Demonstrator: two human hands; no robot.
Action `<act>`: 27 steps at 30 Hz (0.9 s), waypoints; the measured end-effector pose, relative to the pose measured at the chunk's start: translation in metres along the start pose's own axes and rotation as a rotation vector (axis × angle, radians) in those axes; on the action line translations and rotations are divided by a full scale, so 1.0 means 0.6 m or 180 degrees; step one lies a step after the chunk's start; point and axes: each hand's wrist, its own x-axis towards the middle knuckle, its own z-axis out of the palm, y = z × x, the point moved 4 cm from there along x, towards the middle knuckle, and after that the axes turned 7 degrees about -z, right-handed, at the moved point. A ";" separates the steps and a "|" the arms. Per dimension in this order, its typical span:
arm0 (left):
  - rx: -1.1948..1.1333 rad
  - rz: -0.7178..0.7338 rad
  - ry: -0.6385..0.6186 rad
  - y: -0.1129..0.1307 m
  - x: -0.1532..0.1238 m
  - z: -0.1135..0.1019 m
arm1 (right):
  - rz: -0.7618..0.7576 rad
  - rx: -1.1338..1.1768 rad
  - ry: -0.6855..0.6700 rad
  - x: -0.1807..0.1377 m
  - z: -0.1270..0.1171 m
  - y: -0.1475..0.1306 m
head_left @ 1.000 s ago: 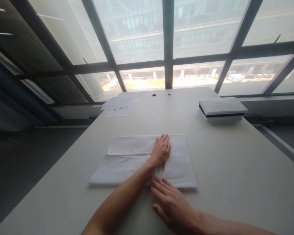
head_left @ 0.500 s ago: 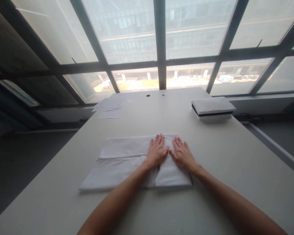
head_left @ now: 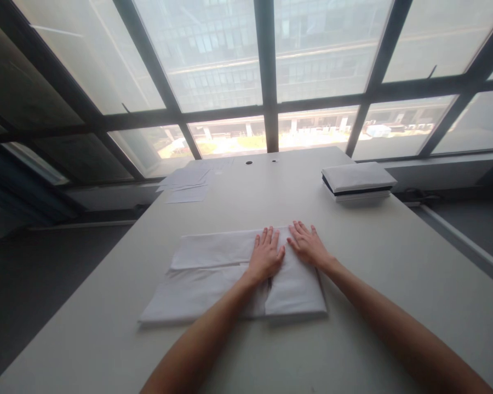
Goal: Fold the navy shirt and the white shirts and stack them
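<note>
A white cloth (head_left: 205,290), perhaps a garment, lies folded flat in front of me, with its long side running left to right. A lengthwise seam crosses its left part, and its right end is folded inward as a flap (head_left: 296,293). My left hand (head_left: 267,256) rests palm down near the flap's inner edge, fingers stretched out and pointing away from me. Palm down too, my right hand (head_left: 308,245) presses on the far right corner of the flap, fingers spread. Neither hand grips anything.
The white table (head_left: 246,202) reaches to a wall of windows. At the right stands a stack of folded white and black cloth (head_left: 357,180). Several loose sheets of paper (head_left: 189,183) lie at the far left. Two small holes show near the far edge.
My right hand has slid slightly away from me toward the cloth's far edge. The left hand stays on the cloth at about the same place. The view has shifted slightly.
</note>
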 end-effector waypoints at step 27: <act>0.0239 0.0340 -0.0190 -0.081 0.011 -0.032 | -0.0294 0.0054 0.0181 -0.094 0.031 -0.167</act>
